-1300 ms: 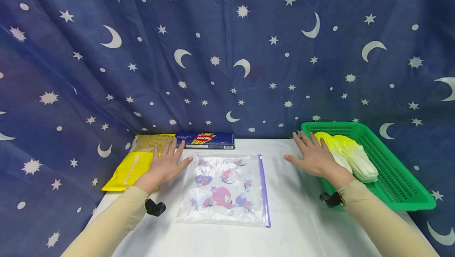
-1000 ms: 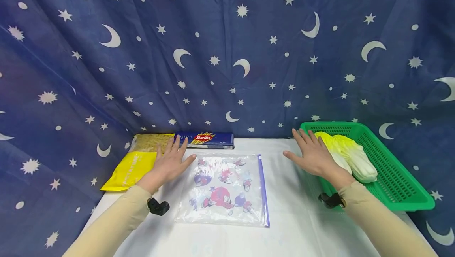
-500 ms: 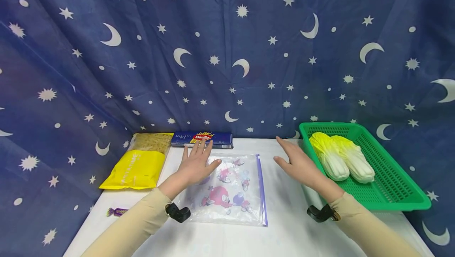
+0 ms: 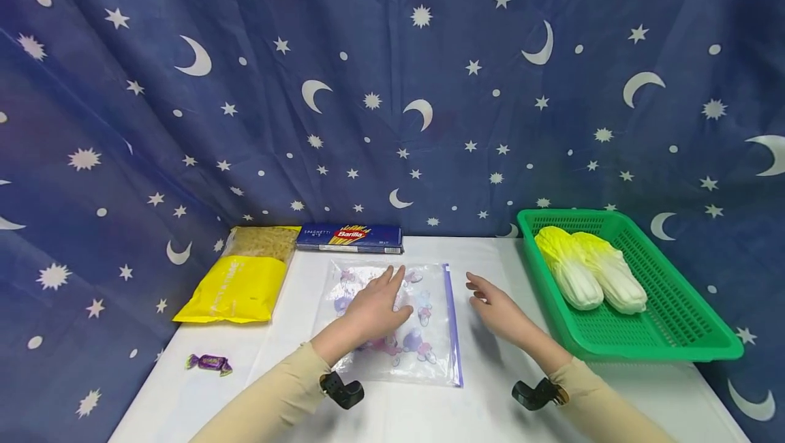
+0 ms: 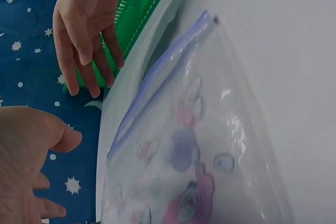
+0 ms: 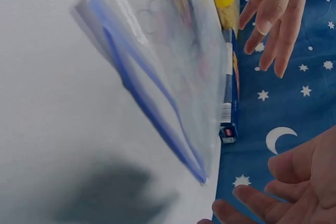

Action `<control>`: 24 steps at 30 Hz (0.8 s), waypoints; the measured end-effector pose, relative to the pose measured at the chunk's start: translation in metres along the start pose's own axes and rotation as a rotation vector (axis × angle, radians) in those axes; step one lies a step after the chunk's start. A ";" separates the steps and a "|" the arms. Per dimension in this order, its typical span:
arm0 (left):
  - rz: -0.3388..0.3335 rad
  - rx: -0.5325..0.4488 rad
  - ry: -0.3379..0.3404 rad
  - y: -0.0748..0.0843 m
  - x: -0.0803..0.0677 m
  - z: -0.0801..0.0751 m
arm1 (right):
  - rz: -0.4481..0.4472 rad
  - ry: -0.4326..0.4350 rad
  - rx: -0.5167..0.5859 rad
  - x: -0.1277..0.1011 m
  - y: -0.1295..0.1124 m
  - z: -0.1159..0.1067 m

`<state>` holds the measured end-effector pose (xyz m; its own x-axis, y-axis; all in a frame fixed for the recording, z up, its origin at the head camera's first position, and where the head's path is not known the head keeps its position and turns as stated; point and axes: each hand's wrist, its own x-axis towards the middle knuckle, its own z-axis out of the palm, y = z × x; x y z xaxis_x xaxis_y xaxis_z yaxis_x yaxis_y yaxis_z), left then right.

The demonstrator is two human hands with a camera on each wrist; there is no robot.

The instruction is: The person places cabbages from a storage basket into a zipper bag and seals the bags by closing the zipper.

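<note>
A clear zip bag (image 4: 429, 330) lies on a white cloth (image 4: 441, 419). Above the bag is the left hand (image 4: 373, 309), fingers spread, holding nothing; just right of the bag hangs the right hand (image 4: 501, 312), fingers loosely bent, also empty. Behind the bag, a blue curtain (image 4: 380, 136) of white moons and stars hangs in folds.

— What's the zip bag (image 4: 423, 320) made of?
— Glossy, lightly wrinkled clear plastic.
— The basket (image 4: 674, 303)?
— Smooth plastic with a soft sheen.
— The curtain (image 4: 441, 109)?
— Matt, creased cloth. The pouch (image 4: 242, 286) looks like shiny plastic.
</note>
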<state>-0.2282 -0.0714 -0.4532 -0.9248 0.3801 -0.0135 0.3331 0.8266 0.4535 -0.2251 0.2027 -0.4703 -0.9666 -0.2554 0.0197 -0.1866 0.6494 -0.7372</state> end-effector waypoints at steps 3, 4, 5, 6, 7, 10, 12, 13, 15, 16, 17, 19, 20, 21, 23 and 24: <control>-0.012 -0.019 -0.028 0.008 0.001 0.008 | 0.016 0.002 0.020 -0.003 0.003 0.001; -0.016 -0.025 -0.036 0.011 0.001 0.009 | 0.019 0.002 0.024 -0.004 0.003 0.001; -0.016 -0.024 -0.041 0.014 0.002 0.011 | 0.016 0.005 0.026 -0.004 0.004 0.001; -0.013 -0.021 -0.042 0.016 0.003 0.013 | 0.018 0.011 0.033 -0.004 0.004 -0.001; -0.012 -0.016 -0.043 0.019 0.004 0.014 | 0.022 0.016 0.038 -0.005 0.005 -0.001; -0.008 0.020 -0.039 0.027 0.006 0.019 | 0.039 0.023 0.059 -0.005 0.006 -0.004; -0.012 0.053 -0.035 0.031 0.007 0.023 | 0.057 0.028 0.073 -0.006 0.007 -0.005; -0.016 0.073 -0.037 0.032 0.008 0.026 | 0.069 0.028 0.086 -0.006 0.008 -0.005; -0.018 0.110 -0.043 0.036 0.008 0.032 | 0.091 0.025 0.120 -0.006 0.010 -0.005; -0.020 0.124 -0.048 0.038 0.009 0.035 | 0.105 0.026 0.138 -0.006 0.011 -0.005; -0.020 0.134 -0.053 0.040 0.009 0.037 | 0.116 0.026 0.155 -0.006 0.011 -0.004; -0.023 0.150 -0.056 0.045 0.011 0.042 | 0.144 0.029 0.194 -0.005 0.013 -0.004; -0.026 0.156 -0.054 0.048 0.012 0.044 | 0.155 0.031 0.207 -0.005 0.013 -0.003; -0.031 0.168 -0.051 0.050 0.013 0.046 | 0.166 0.031 0.216 -0.005 0.013 -0.002; -0.047 0.188 -0.039 0.054 0.015 0.050 | 0.188 0.025 0.244 -0.004 0.013 -0.001; -0.059 0.197 -0.031 0.056 0.016 0.052 | 0.198 0.022 0.253 -0.004 0.013 0.000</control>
<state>-0.2151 0.0027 -0.4741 -0.9386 0.3391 -0.0634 0.3113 0.9118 0.2678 -0.2242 0.2127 -0.4800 -0.9839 -0.1246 -0.1280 0.0520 0.4856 -0.8726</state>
